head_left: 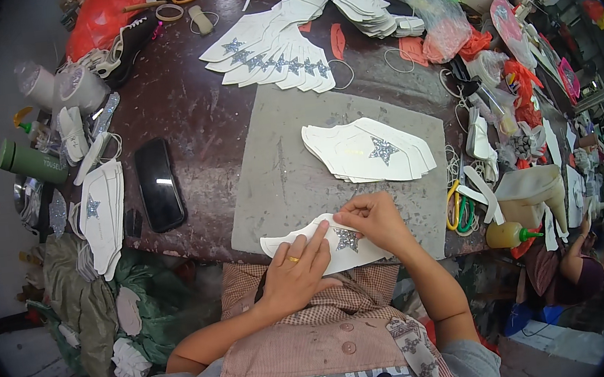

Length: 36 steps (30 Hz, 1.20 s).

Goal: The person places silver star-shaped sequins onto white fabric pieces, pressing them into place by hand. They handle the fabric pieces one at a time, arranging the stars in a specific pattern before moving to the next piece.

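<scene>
A white shoe-upper piece [358,255] with a silver glitter star [347,240] lies at the near edge of the grey mat [270,170]. My left hand [298,271] rests flat on its left part, fingers stretched out and the forefinger reaching its upper edge. Beside that fingertip, my right hand [376,221] pinches thumb and fingers together just above the star; whatever is between them is hidden. Farther back on the mat sits a stack of similar white upper pieces [347,155], the top one bearing a star.
Fanned upper pieces [279,49] lie at the back, with another stack [355,4] to their right. A black phone [158,184] and more uppers [104,218] are at left. Scissors [458,208] and a yellow glue bottle [508,235] lie at right. A person [586,260] sits far right.
</scene>
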### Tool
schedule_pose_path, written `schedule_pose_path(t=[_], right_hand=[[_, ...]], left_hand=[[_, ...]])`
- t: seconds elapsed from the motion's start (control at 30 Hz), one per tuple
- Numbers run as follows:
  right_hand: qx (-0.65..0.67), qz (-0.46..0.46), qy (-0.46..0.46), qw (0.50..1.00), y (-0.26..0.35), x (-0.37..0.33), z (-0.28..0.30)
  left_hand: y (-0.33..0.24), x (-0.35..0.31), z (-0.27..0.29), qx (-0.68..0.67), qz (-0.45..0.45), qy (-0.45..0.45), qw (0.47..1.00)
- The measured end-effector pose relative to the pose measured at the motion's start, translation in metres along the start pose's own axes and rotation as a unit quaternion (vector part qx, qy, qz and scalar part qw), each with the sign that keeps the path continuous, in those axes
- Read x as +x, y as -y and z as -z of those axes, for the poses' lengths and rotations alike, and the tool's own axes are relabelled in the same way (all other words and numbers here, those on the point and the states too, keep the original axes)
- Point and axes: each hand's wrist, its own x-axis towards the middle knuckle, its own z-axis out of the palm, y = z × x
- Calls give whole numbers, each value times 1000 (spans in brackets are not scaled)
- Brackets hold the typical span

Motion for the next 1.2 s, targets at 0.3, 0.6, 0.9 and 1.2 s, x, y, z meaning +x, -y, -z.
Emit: schedule_pose_path(t=[0.3, 0.6, 0.9, 1.2], right_hand=[[64, -24, -5, 998, 4, -28, 29], [86, -44, -80, 992, -38, -35, 43], [-46, 28, -124, 991, -44, -40, 31], [94, -54, -114, 987, -29, -76, 42]], left_hand=[[1, 9, 8, -32, 4, 29, 999], [-7, 11, 4, 20, 4, 45, 999], [-20, 20, 5, 43, 42, 51, 997], [-29, 36, -21, -26, -115, 98, 988]])
